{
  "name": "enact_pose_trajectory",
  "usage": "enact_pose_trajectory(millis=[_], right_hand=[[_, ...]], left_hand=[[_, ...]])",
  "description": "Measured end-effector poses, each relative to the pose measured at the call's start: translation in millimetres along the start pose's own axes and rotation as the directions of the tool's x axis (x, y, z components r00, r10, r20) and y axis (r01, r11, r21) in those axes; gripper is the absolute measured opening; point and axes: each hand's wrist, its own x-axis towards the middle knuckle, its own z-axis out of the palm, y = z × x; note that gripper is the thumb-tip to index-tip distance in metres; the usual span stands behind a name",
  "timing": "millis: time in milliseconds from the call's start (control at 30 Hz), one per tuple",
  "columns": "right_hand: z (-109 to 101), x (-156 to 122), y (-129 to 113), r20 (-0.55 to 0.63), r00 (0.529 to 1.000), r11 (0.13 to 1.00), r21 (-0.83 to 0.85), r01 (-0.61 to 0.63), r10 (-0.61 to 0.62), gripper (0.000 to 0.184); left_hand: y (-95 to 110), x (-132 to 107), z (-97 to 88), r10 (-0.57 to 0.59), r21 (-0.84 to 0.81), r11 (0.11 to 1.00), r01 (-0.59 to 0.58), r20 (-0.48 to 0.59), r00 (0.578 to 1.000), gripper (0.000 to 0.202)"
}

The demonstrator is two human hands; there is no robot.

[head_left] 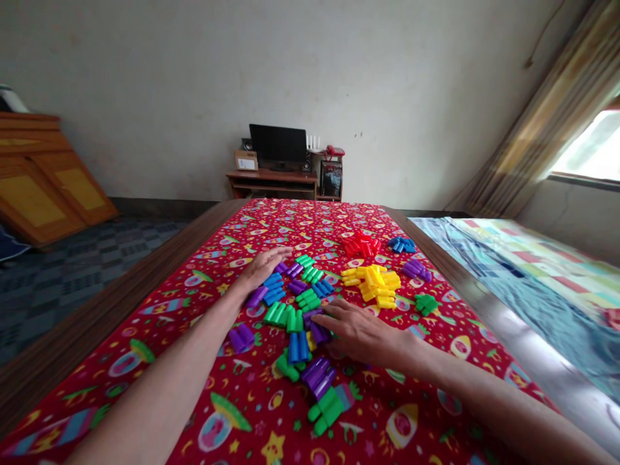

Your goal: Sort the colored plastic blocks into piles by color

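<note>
Small plastic bullet-shaped blocks lie in a mixed heap between my hands on a red patterned cloth (271, 413). My left hand (265, 267) lies at the heap's left edge, fingers stretched forward, beside purple blocks (256, 297) and blue blocks (274, 289). From the right, my right hand (358, 330) reaches over the heap. Its fingers are extended, with their tips touching a purple block (320, 333); the thumb is hidden. Around it are green blocks (294, 320), blue blocks (298, 347), more purple blocks (318, 377) and a partly covered yellow block (310, 341).
Single-colour piles stand on the right: yellow (375, 284), red (361, 245), blue (402, 245), purple (417, 270) and green (426, 304). Two purple blocks (241, 338) lie apart at left. Beyond the table are a desk (271, 177) with a monitor (278, 143), and a bed (513, 278) at right.
</note>
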Motion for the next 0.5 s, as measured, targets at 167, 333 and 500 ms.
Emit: enact_pose_trajectory(millis=[167,333,500], right_hand=[[11,5,7,-0.122,0.992,0.991,0.131,0.038,-0.022,0.052],[-6,5,8,-0.142,0.990,0.998,0.058,-0.012,0.020,0.044],[-36,0,22,-0.263,0.963,0.998,-0.001,-0.065,0.063,0.039]], left_hand=[[10,-1,9.3,0.045,0.097,0.994,-0.058,0.137,0.990,0.046],[12,1,19.0,0.084,0.280,0.946,-0.166,0.283,0.955,0.046],[16,5,20.3,0.154,0.349,0.900,-0.261,0.306,0.939,0.039]])
